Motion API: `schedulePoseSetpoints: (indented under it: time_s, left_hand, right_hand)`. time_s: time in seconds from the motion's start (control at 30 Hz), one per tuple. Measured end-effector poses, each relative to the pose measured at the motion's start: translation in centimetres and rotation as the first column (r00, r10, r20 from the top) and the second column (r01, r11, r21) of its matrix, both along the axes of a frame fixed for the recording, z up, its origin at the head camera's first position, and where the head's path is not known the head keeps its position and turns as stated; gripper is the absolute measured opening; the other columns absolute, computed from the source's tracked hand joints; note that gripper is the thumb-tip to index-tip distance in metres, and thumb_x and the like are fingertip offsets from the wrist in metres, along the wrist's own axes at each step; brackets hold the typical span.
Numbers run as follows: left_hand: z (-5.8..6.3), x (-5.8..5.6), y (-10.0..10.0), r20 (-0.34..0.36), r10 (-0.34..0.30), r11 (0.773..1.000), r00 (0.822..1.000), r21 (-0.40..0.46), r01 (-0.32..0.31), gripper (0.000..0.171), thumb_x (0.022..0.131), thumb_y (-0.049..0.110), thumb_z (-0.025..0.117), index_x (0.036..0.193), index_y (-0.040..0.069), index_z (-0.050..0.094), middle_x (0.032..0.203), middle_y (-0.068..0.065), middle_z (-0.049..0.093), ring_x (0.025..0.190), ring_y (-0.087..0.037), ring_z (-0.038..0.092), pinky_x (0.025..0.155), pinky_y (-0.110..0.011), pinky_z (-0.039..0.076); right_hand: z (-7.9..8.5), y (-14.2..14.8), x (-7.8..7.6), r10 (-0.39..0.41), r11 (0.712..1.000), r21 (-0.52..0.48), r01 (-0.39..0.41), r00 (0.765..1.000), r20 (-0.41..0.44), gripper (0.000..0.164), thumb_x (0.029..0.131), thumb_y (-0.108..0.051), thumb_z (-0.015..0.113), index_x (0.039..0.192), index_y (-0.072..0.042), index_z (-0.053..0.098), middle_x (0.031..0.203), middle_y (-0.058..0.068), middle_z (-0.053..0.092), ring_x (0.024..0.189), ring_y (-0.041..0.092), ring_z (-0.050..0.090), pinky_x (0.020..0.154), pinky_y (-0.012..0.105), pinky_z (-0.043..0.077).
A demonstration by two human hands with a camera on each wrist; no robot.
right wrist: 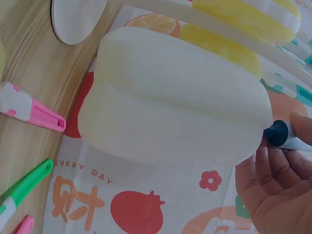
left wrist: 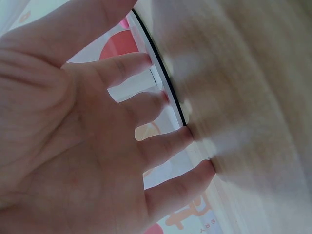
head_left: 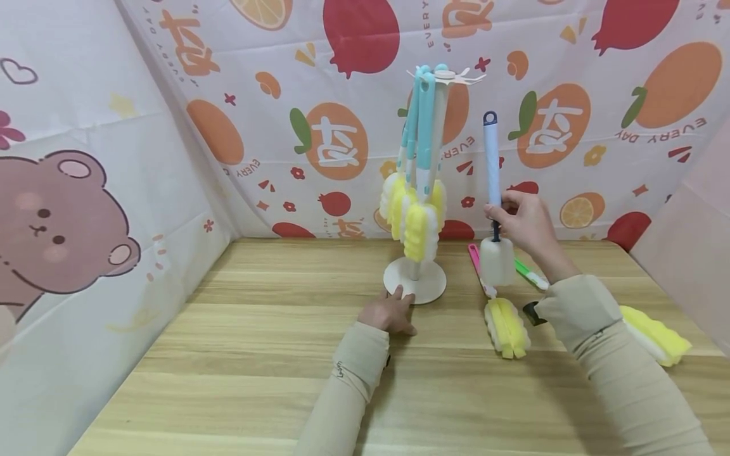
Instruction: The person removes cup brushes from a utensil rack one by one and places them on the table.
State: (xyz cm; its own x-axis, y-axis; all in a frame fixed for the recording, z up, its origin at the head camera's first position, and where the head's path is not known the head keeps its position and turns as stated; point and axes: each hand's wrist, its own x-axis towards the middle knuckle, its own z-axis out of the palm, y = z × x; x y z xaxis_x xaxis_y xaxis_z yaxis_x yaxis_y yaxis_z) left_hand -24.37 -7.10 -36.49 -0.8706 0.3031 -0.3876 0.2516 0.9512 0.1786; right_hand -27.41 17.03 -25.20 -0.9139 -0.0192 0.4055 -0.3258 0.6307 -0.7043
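Note:
My right hand (head_left: 529, 225) pinches a sponge brush (head_left: 492, 158) with a light blue handle, low on the handle near the dark neck. The brush is upright above the table, its white sponge head (right wrist: 175, 97) pointing down. Fingers spread, my left hand (head_left: 388, 313) touches the round white base (head_left: 429, 290) of a brush stand. From the stand's hooked top (head_left: 447, 77) hang several brushes with teal handles (head_left: 426, 120) and yellow-and-white sponge heads (head_left: 421, 231). The held brush is to the right of the stand, apart from it.
A pink-handled brush (head_left: 474, 258) lies right of the stand, near a yellow-and-white sponge head (head_left: 506, 328). Beside it is a green-handled brush (head_left: 531, 273), partly hidden by my right arm. Another yellow-and-white sponge head (head_left: 656, 335) lies farther right. Printed cloth (head_left: 256, 139) hangs behind the wooden table (head_left: 256, 316).

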Motion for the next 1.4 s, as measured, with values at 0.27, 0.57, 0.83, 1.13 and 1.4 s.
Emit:
schedulePoseSetpoints:
  time_s: [0.27, 0.57, 0.83, 1.13, 1.4]
  left_hand:
    - [0.0, 0.1, 0.0, -0.003, 0.006, 1.0, 1.0, 0.011, -0.006, 0.073, 0.081, 0.044, 0.063, 0.141, 0.023, 0.029, 0.15, -0.004, 0.015, 0.131, -0.032, 0.013, 0.099, -0.051, 0.032]
    - [-0.1, 0.1, 0.0, -0.006, 0.003, 1.0, 1.0, 0.01, -0.003, 0.072, 0.081, 0.043, 0.063, 0.141, 0.023, 0.029, 0.15, -0.004, 0.015, 0.131, -0.032, 0.012, 0.099, -0.051, 0.033]
    - [0.0, 0.1, 0.0, -0.001, 0.008, 1.0, 1.0, 0.013, -0.008, 0.072, 0.081, 0.043, 0.063, 0.141, 0.023, 0.029, 0.15, -0.004, 0.014, 0.131, -0.032, 0.012, 0.099, -0.052, 0.032]
    - [0.0, 0.0, 0.0, -0.001, 0.004, 1.0, 1.0, 0.016, -0.004, 0.072, 0.081, 0.042, 0.063, 0.141, 0.023, 0.029, 0.15, -0.004, 0.014, 0.131, -0.032, 0.012, 0.097, -0.053, 0.033]
    - [0.1, 0.1, 0.0, 0.004, 0.004, 1.0, 1.0, 0.011, -0.004, 0.073, 0.081, 0.042, 0.063, 0.142, 0.023, 0.028, 0.15, -0.004, 0.014, 0.131, -0.033, 0.013, 0.098, -0.054, 0.033]
  right_hand:
    - [0.1, 0.9, 0.0, -0.044, 0.999, 0.023, 0.043, 0.999, 0.017, 0.034, 0.088, -0.029, 0.057, 0.107, 0.0, 0.059, 0.09, 0.018, 0.059, 0.075, 0.024, 0.054, 0.056, 0.017, 0.047]
    - [-0.2, 1.7, -0.3, -0.063, 0.997, 0.039, 0.061, 0.997, 0.034, 0.034, 0.089, -0.028, 0.056, 0.107, 0.0, 0.058, 0.087, 0.018, 0.059, 0.071, 0.027, 0.053, 0.055, 0.024, 0.05]
    - [-0.6, 2.2, -0.4, -0.068, 0.996, 0.059, 0.066, 0.997, 0.029, 0.031, 0.09, -0.025, 0.055, 0.104, 0.003, 0.058, 0.087, 0.02, 0.058, 0.068, 0.025, 0.053, 0.054, 0.026, 0.045]
    - [-1.1, 2.4, -0.8, -0.098, 0.992, 0.083, 0.093, 0.994, 0.049, 0.037, 0.089, -0.028, 0.056, 0.108, 0.005, 0.057, 0.09, 0.022, 0.057, 0.074, 0.029, 0.049, 0.059, 0.035, 0.045]
    - [-1.5, 2.7, -1.0, -0.107, 0.99, 0.098, 0.102, 0.993, 0.055, 0.036, 0.089, -0.026, 0.056, 0.106, 0.006, 0.058, 0.088, 0.022, 0.057, 0.074, 0.029, 0.048, 0.057, 0.034, 0.043]
